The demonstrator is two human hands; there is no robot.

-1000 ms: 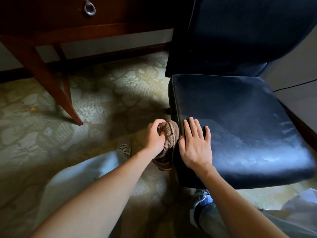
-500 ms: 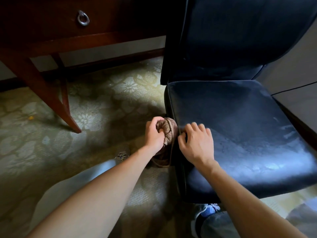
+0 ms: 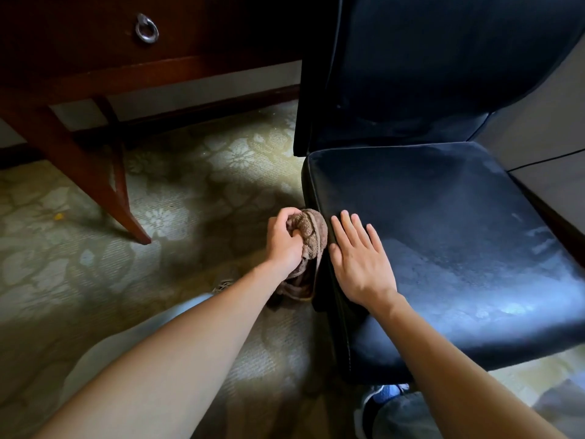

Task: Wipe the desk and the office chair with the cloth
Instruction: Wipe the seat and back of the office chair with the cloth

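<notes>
Patterned carpet (image 3: 190,191) covers floor. Black office chair (image 3: 443,232) at right, pale smears on seat, backrest upright behind it. Dark wood desk (image 3: 79,74) at upper left, only drawer front and slanted legs in view, apart from chair. Right hand (image 3: 361,264) lies flat on seat's left front part, fingers straight, slightly spread, holding nothing. Left hand (image 3: 283,245) curls round bunched brown cloth (image 3: 311,229), cloth against seat's left side; loose end hangs toward carpet. Metal ring pull (image 3: 146,29) on drawer front.

brown cloth (image 3: 311,231), black chair (image 3: 443,217), floral carpet (image 3: 190,191)
</notes>
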